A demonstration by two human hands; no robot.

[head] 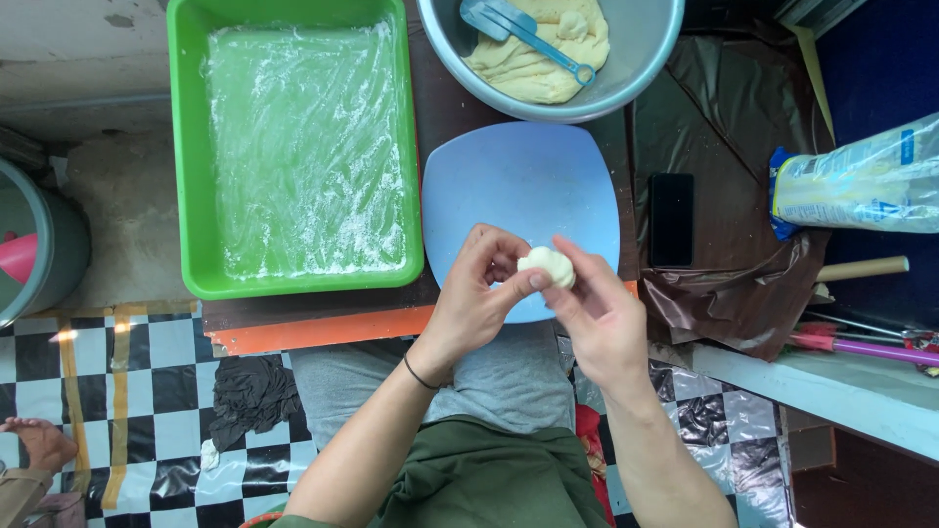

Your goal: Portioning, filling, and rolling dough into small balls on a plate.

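Small pale dough ball [548, 265] above near desk edge, over pale-blue square plate [518, 176] | left hand [476, 298], right hand [597, 313] fingers curled, pinching it | best: light, even pressure, turning gradually.

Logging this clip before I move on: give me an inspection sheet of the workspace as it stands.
Surface: dark table with an orange front edge; brown plastic sheet on its right side.
Job's things: dough piece held over a pale blue plate; grey bowl of dough with a blue scoop; green tray lined with floured film.
Clutter: black phone, plastic bag, rolling pin.
Grippers: left hand and right hand both pinch the dough piece.
Cables: nothing seen.
Surroundings: chequered floor, dark cloth, grey bin, another person's hand at lower left.
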